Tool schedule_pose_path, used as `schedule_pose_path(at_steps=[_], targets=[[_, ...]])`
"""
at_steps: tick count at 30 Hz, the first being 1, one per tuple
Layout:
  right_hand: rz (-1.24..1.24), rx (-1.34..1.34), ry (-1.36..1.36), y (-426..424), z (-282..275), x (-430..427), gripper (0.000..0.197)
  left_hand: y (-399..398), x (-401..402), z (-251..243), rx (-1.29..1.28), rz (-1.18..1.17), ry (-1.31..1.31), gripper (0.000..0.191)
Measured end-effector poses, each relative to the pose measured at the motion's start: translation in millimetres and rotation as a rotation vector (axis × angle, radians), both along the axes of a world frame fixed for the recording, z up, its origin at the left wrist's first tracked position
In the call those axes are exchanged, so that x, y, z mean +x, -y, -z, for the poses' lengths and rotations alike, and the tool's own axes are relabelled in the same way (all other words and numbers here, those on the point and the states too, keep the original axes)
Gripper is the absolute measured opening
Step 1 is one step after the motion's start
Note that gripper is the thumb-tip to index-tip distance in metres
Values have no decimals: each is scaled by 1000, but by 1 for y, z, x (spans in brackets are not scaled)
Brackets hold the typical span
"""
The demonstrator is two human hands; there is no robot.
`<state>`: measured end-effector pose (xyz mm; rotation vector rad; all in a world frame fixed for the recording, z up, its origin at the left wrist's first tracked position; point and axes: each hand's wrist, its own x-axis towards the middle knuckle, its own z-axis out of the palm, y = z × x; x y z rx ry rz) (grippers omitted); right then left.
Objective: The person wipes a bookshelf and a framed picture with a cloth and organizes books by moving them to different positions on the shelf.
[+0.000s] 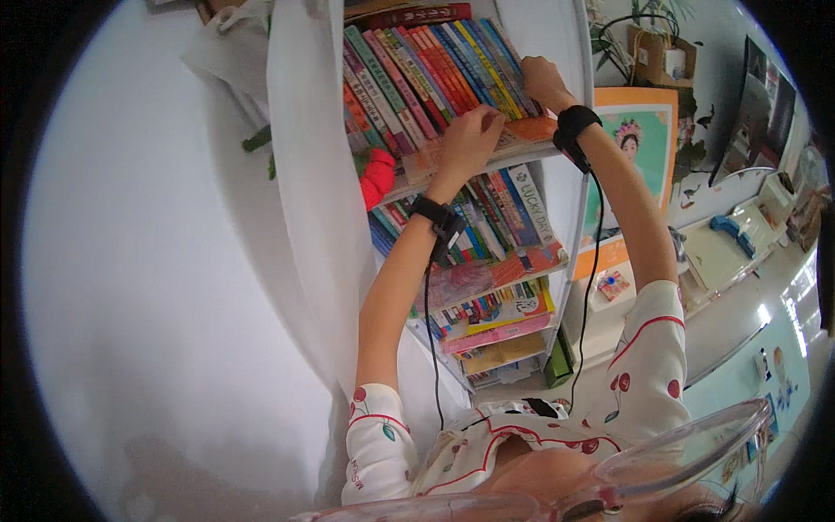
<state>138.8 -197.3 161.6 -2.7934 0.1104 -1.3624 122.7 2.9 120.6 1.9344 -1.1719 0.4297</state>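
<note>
Before me stands a white bookshelf (582,196) filled with upright books. My left hand (471,140) is at the lower front of the top row, fingers bent near the bottoms of a blue and a yellow book (490,72). At the row's right end my right hand (546,81) rests its curled fingers against the last books (510,62); its fingertips are partly hidden. Whether either hand grips a book cannot be told. Under the row, an orange picture book (531,129) lies flat along the shelf edge. Both wrists wear black straps with cables.
A red knitted item (378,177) hangs at the shelf's left front, beside a white curtain (313,196). Lower shelves hold more books (483,215). To the right are an orange-framed portrait (668,143), a cardboard box (675,59) with plants, and a pale table (737,365).
</note>
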Motion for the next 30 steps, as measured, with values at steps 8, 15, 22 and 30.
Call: schedule_pose_path(at_steps=[8, 15, 22, 30], targets=[[50, -97, -104, 7, -21, -13, 16, -70, -24, -17, -632, -109, -52, 49], [-283, -158, 485, -73, -80, -3, 33, -156, -60, -31, -947, 46, -42, 53], [-255, -145, 389, -97, -81, 37, 38, -169, -80, -31, -1003, 71, -10, 53], [-446, -272, 438, -112, -70, 1, 48, -173, -88, -34, -993, 29, 29, 54]])
